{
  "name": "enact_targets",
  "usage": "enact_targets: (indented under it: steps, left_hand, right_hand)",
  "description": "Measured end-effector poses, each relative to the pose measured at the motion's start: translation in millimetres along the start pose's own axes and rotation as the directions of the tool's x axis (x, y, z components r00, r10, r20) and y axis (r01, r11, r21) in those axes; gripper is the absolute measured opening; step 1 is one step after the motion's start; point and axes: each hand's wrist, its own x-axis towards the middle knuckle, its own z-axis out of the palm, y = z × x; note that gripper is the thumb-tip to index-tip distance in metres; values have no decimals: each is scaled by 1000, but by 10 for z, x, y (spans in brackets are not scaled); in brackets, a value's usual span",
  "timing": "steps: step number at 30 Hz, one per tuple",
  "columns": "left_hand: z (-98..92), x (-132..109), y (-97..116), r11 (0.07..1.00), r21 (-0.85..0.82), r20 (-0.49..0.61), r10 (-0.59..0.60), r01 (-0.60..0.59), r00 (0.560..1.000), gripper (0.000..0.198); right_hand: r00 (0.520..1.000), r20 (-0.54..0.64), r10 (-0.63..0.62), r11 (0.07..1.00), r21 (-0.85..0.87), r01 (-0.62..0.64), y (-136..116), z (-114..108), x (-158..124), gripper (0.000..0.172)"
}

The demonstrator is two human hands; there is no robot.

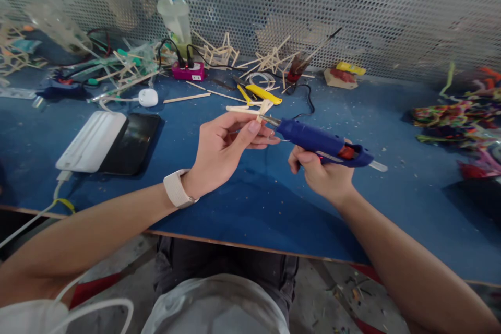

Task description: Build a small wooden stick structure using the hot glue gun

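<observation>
Over the blue table, my left hand [219,148] pinches a small joined piece of thin wooden sticks [263,109] between thumb and fingers. My right hand [326,172] is wrapped round the handle of a blue hot glue gun [313,138], pointing left. Its metal nozzle meets the sticks close to my left thumb; whether glue is coming out cannot be made out. A clear glue stick [378,166] pokes from the gun's back end. Just behind the sticks lie a yellow utility knife [264,94] and yellow-handled pliers [243,93].
A magenta power adapter [188,71] with plugs stands behind a loose stick [187,98]. Stick frames [221,55] lie along the perforated metal panel [250,0]. A white power bank [92,141] and black phone [131,143] are at left, a cup [175,18] behind, colourful pipe cleaners [462,115] at right.
</observation>
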Motion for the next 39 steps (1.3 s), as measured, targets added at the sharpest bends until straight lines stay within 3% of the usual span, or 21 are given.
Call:
enact_targets:
  steps: [6,12,23,39]
  left_hand:
    - [9,1,18,998,-53,0,34,-34,999,40]
    - [-1,-2,30,999,28,-6,-18,18,1000,49]
    - [14,2,7,998,-59,-4,26,-27,1000,39]
    - [-1,16,3,996,-55,-25,64,-66,998,33]
  right_hand:
    - [1000,10,-7,1000,2,7,12,2,-4,59]
    - [1000,2,30,1000,5,-30,-1,-5,-7,61]
    - [999,2,33,999,34,-33,20,-6,-5,59]
    - [996,-50,68,996,60,-65,51,0,-38,62]
